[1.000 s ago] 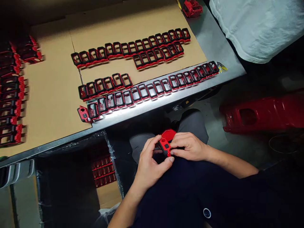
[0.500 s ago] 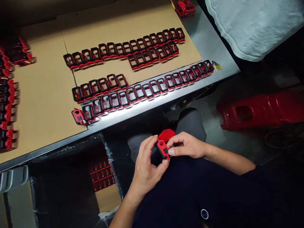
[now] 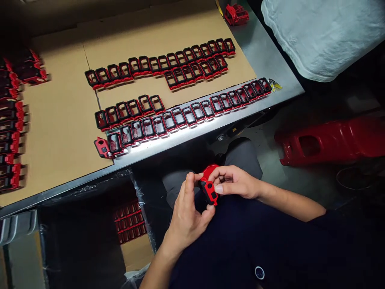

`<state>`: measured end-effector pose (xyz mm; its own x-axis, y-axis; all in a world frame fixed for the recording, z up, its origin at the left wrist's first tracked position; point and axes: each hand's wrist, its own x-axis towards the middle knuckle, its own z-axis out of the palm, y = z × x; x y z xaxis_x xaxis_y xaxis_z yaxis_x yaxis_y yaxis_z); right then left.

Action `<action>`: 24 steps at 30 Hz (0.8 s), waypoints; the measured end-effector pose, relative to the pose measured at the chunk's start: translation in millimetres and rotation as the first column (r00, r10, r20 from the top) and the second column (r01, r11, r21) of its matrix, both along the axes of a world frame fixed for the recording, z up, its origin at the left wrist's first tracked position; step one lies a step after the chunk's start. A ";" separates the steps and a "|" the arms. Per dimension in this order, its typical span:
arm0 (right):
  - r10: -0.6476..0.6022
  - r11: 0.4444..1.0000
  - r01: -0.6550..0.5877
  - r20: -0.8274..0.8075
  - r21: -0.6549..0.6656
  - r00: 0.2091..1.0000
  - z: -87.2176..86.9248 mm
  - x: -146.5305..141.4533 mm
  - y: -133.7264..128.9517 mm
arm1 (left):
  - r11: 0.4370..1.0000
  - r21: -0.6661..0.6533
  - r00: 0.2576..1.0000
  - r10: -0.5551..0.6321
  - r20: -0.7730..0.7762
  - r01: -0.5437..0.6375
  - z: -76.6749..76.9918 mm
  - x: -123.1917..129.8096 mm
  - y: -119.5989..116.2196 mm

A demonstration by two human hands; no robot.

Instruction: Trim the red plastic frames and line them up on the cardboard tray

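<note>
The left forearm, bare, slants up from the bottom edge to a fairly straight left wrist. The left hand curves into a wide C, its thumb well apart from its fingers. From the right, the right forearm, also bare, reaches across toward the left hand. The right hand has bent fingers, its thumb stretched out nearly straight just below them.

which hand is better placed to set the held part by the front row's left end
Likely the left hand: it grips the red part and is nearer that end than the right hand.
</note>
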<state>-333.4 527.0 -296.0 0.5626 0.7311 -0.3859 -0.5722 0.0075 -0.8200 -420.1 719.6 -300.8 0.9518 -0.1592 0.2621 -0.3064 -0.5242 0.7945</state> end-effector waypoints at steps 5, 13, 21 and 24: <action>0.012 0.997 0.009 -0.261 0.077 0.965 -11.3 -2.9 6.8 | 0.999 -0.028 1.000 -0.022 -0.008 0.022 -1.0 -1.6 1.5; 0.122 0.962 0.038 -0.553 0.269 0.824 -37.6 -9.7 4.8 | 0.997 -0.077 0.998 0.000 0.058 0.004 0.1 -1.9 0.1; 0.002 0.982 0.059 -0.320 0.181 0.947 -29.2 -8.5 7.1 | 0.988 -0.048 0.987 -0.142 0.074 0.145 1.8 1.1 10.5; -0.022 0.989 0.052 -0.211 0.138 0.977 -20.2 -7.4 7.2 | 0.986 -0.096 0.991 -0.130 0.038 0.133 -7.0 -2.1 10.0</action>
<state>-340.8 534.3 -316.3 0.5082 0.7672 -0.3912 -0.7278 0.1397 -0.6715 -422.2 729.6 -307.8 0.9154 -0.2547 0.3117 -0.3930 -0.3979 0.8290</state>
